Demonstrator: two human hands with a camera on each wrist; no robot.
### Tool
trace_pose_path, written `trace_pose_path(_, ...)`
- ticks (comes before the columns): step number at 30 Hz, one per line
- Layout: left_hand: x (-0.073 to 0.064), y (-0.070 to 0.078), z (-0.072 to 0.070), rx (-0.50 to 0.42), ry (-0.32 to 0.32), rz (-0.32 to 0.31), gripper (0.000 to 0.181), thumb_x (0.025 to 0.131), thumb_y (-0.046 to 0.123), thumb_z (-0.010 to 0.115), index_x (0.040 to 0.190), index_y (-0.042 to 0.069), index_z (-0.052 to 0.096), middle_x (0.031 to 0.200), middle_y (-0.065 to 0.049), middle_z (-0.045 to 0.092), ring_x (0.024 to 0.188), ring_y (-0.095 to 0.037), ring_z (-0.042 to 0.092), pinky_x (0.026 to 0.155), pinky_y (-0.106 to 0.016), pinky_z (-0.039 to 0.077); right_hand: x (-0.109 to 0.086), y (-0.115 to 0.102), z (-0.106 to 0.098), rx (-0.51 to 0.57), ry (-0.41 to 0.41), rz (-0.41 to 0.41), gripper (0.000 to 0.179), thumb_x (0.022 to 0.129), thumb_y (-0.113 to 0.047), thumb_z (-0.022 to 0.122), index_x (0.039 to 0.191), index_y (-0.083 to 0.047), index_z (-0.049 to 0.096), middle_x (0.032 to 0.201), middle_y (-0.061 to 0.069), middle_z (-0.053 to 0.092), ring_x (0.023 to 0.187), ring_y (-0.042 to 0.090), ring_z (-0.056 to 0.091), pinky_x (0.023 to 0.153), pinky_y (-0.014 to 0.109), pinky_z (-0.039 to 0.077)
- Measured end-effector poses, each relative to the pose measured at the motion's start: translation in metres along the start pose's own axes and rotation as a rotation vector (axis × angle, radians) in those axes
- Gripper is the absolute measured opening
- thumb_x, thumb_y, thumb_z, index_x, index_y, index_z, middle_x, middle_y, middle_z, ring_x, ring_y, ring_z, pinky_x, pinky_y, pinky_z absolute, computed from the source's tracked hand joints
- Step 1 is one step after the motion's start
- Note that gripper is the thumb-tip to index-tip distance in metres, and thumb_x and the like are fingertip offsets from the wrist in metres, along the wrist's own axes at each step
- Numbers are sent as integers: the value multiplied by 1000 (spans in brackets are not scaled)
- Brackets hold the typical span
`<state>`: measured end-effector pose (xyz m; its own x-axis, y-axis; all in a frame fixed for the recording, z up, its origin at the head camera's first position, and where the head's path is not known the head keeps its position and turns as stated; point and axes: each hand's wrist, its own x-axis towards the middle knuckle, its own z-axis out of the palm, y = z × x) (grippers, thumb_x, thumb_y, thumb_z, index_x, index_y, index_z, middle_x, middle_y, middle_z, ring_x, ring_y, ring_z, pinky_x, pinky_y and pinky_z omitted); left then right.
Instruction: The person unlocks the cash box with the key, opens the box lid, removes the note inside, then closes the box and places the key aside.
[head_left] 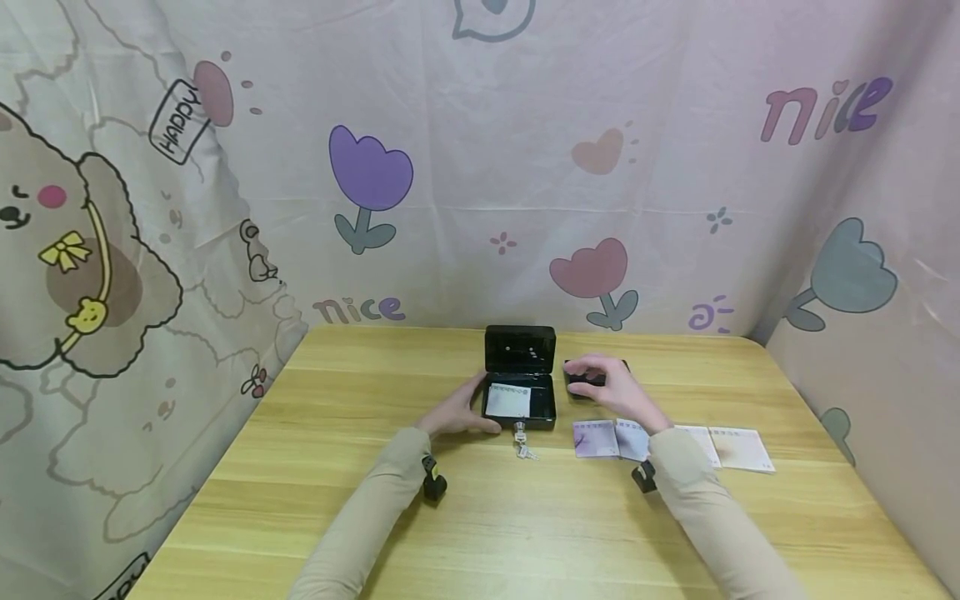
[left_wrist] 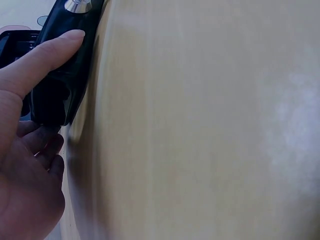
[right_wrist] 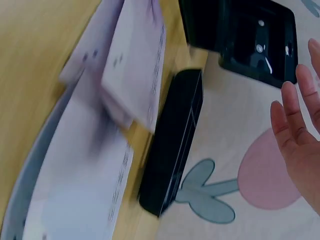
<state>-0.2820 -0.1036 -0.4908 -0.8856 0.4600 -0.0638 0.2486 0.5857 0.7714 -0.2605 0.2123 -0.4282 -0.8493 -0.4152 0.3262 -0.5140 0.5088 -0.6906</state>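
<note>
Blk cash box (head_left: 543,422) sits w/ lid (head_left: 520,350) up, near table's (head_left: 525,525) far edge, abt mid-width; banknote (head_left: 508,402) inside, keys (head_left: 522,448) at its front. L hand (head_left: 459,414) grips its near-left corner, thumb along front wall, fingers round the side. R hand (head_left: 613,390) is over blk tray (right_wrist: 172,142) just right of box, fingers loosely apart; can't tell if they touch it. Row of notes (head_left: 596,439) lies nearer table's front edge, partly hidden by R sleeve (head_left: 678,458)
</note>
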Motion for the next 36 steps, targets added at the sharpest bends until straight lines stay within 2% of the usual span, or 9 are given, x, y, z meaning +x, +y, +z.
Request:
trace_pose_path(5,0,0,0,-3,2,4,118,75,28,89,161,3,14,169,-19,16,156,-37,19,129,-52,18,9,-4,12,19,-13,-38,31,90,-7,74,119,1,70,118,21,71,107,42,63,92,55,56)
trace_pose_path(10,1,-2,0,-12,2,16,118,75,28,90,161,4,14,169,-19,16,156,-37,19,129,-51,19,17,-6,22,27,-45,-40,33,90,-11,74,121,1,69,120,19,71,107,40,63,93,57,54)
trace_pose_path(18,3,-4,0,-32,5,15,117,75,27,89,161,3,14,168,-19,19,155,-37,21,128,-53,20,30,-10,37,88,-122,-39,33,90,-5,72,121,4,67,121,23,70,107,36,64,95,58,54)
trace_pose_path(25,3,-4,1,-16,-2,-2,118,75,31,89,161,4,13,168,-19,18,155,-37,21,128,-53,21,36,-6,51,74,-157,-18,33,91,-4,72,122,3,67,120,21,70,105,33,66,95,49,57)
trace_pose_path(32,3,-5,1,-15,4,6,117,75,30,89,161,2,15,168,-20,19,155,-37,21,128,-52,20,39,-2,61,112,-183,-5,33,90,-3,71,122,5,67,116,24,71,102,32,69,86,27,59)
trace_pose_path(36,3,-4,1,-15,7,-1,117,75,30,89,161,2,15,168,-20,18,155,-37,21,129,-52,20,41,2,66,108,-198,-10,33,90,-1,71,122,6,66,115,23,71,99,28,70,85,28,60)
